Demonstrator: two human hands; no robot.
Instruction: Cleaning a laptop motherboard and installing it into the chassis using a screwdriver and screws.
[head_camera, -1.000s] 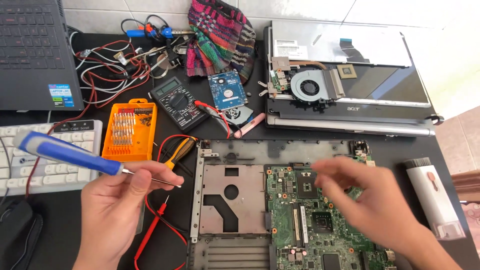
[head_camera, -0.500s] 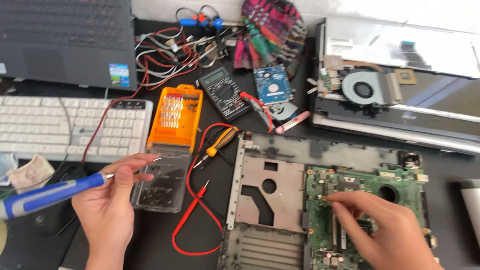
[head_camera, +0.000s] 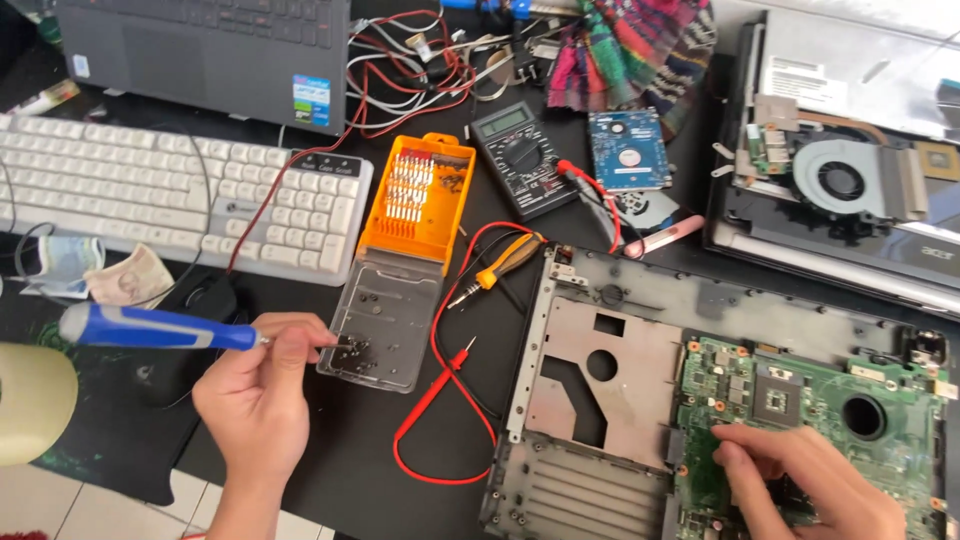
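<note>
My left hand (head_camera: 262, 400) grips a blue-handled screwdriver (head_camera: 150, 328), its tip resting over the clear lid (head_camera: 385, 315) of an orange bit case (head_camera: 422, 200), where small dark screws lie. My right hand (head_camera: 805, 482) rests with its fingertips on the green motherboard (head_camera: 800, 400), which sits in the grey open laptop base (head_camera: 620, 370). A small orange-handled screwdriver (head_camera: 500, 265) lies between the case and the laptop base.
A white keyboard (head_camera: 170, 195) and a grey laptop (head_camera: 210, 55) lie at the left. A black multimeter (head_camera: 520, 160) with red leads (head_camera: 440, 400), a blue hard drive (head_camera: 628, 148), a laptop shell with a fan (head_camera: 850, 180), a tape roll (head_camera: 35, 400) and a colourful cloth (head_camera: 630, 50) surround the work.
The view has shifted left and down. My left hand has brought the screwdriver tip down onto the clear lid. My right hand has stayed on the motherboard.
</note>
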